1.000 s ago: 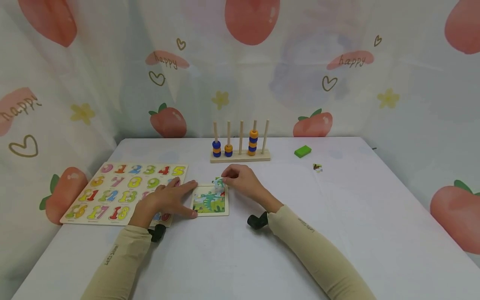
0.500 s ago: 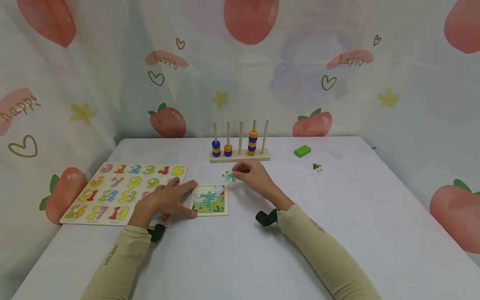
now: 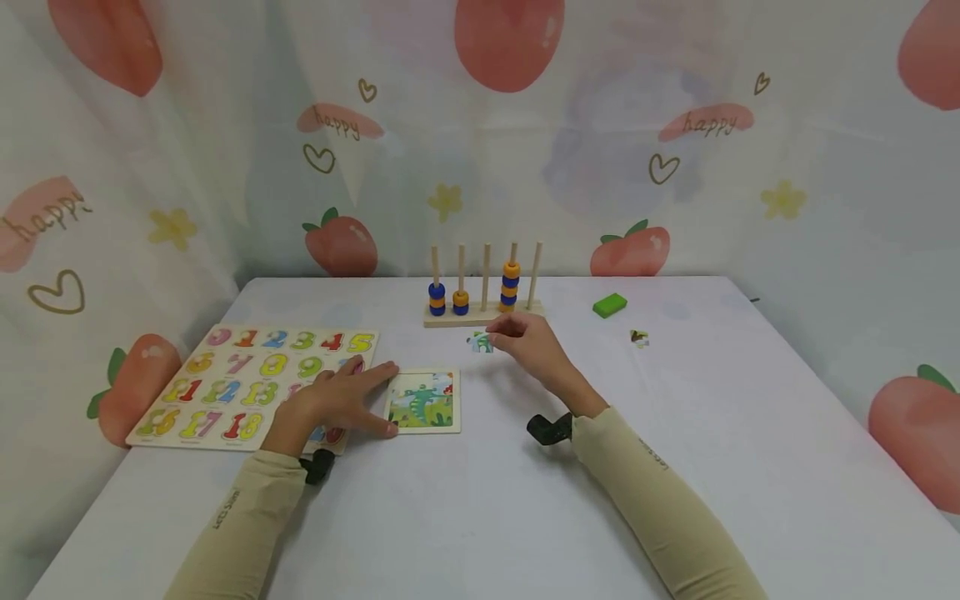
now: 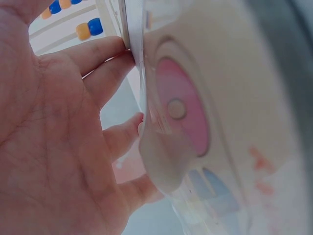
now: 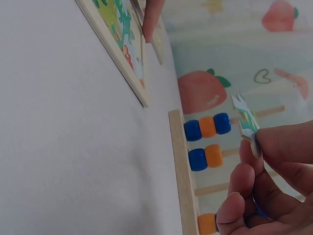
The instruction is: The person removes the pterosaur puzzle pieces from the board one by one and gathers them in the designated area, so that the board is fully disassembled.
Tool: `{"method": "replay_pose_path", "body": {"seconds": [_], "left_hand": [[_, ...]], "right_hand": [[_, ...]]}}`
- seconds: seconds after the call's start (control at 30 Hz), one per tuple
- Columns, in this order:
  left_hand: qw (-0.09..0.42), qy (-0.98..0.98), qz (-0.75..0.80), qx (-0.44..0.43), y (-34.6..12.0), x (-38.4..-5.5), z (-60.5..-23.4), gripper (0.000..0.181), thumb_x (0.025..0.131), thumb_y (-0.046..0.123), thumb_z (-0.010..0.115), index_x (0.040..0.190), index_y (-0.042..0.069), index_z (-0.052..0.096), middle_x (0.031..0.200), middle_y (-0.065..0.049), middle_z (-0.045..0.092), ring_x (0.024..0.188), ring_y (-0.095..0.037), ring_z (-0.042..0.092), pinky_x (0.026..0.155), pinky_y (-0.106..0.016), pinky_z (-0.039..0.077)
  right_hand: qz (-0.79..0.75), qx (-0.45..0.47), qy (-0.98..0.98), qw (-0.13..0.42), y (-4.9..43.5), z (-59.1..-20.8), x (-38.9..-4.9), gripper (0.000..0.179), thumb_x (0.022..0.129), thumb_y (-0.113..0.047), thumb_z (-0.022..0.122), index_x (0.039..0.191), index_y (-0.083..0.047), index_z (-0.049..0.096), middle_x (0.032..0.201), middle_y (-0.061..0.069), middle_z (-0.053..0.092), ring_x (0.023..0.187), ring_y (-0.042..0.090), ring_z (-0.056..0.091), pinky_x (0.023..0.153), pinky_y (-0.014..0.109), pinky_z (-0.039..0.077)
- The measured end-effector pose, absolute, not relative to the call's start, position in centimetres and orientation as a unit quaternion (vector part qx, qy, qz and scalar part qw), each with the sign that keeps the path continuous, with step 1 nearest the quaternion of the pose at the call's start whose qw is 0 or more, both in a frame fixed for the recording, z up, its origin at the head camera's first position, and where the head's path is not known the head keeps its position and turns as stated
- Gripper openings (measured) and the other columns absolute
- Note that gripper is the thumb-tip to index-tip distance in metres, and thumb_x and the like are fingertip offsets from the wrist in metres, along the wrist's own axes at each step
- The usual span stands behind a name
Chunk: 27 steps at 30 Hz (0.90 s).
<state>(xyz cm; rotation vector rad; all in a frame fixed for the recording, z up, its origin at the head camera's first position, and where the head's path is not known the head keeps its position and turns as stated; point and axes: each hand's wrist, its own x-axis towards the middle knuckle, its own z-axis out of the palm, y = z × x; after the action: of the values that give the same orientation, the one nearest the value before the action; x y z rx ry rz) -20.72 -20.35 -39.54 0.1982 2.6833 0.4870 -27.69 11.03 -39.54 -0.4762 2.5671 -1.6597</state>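
Between thumb and fingertips, my right hand (image 3: 536, 343) pinches a small jigsaw piece (image 5: 248, 120) with green and pale blue print, held up over the table in front of the bead stand. My left hand (image 3: 333, 400) is spread, its fingertips touching the left side of the framed dinosaur puzzle (image 3: 422, 402) and its palm above the number board (image 3: 247, 379). A gap shows along the top of the puzzle's picture. The left hand covers the right part of the number board.
Behind the hands stands a wooden bead stand (image 3: 450, 320) with blue and orange beads on upright pegs. Farther right lie a green block (image 3: 610, 305) and another loose jigsaw piece (image 3: 639, 338). A printed curtain (image 3: 570, 192) hangs behind the table.
My right hand has drawn the jigsaw piece away from the puzzle's top edge, to the right and slightly back. The left hand has stayed in place.
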Motion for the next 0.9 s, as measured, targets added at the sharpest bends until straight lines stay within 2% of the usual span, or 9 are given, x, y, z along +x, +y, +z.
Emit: {"method": "replay_pose_path", "body": {"seconds": [0.2, 0.33, 0.57, 0.9], "left_hand": [[0.204, 0.961, 0.176, 0.07, -20.3, -20.5, -39.4, 0.106, 0.082, 0.058, 0.089, 0.169, 0.03, 0.036, 0.174, -0.029, 0.015, 0.146, -0.069, 0.021, 0.102, -0.089, 0.03], [0.205, 0.96, 0.177, 0.075, -20.4, -20.7, -39.4, 0.105, 0.084, 0.055, 0.088, 0.17, 0.029, 0.035, 0.174, -0.029, 0.014, 0.147, -0.069, 0.018, 0.105, -0.089, 0.027], [0.204, 0.959, 0.18, 0.083, -20.3, -21.0, -39.6, 0.105, 0.083, 0.055, 0.088, 0.169, 0.028, 0.036, 0.173, -0.03, 0.015, 0.147, -0.07, 0.018, 0.108, -0.087, 0.027], [0.203, 0.96, 0.175, 0.074, -20.4, -20.8, -39.4, 0.106, 0.082, 0.057, 0.088, 0.17, 0.03, 0.035, 0.173, -0.03, 0.015, 0.147, -0.072, 0.017, 0.105, -0.09, 0.026]], "right_hand": [[-0.554, -0.143, 0.82, 0.01, 12.6, -39.1, -28.0, 0.018, 0.106, -0.007, 0.066, 0.12, 0.003, 0.072, 0.118, 0.017, 0.071, 0.105, 0.028, 0.063, 0.097, 0.045, 0.055], [-0.563, -0.127, 0.817, 0.002, 13.7, -38.8, -28.2, 0.019, 0.107, -0.008, 0.066, 0.121, 0.003, 0.071, 0.117, 0.017, 0.07, 0.102, 0.027, 0.06, 0.096, 0.05, 0.053], [-0.564, -0.096, 0.82, -0.007, 15.5, -38.5, -28.7, 0.027, 0.107, -0.011, 0.065, 0.128, 0.006, 0.069, 0.117, 0.015, 0.069, 0.1, 0.025, 0.057, 0.089, 0.045, 0.051], [-0.565, -0.065, 0.822, -0.009, 17.4, -38.0, -29.6, 0.03, 0.11, -0.015, 0.063, 0.132, 0.004, 0.067, 0.123, 0.017, 0.065, 0.105, 0.028, 0.055, 0.095, 0.044, 0.05]]}}
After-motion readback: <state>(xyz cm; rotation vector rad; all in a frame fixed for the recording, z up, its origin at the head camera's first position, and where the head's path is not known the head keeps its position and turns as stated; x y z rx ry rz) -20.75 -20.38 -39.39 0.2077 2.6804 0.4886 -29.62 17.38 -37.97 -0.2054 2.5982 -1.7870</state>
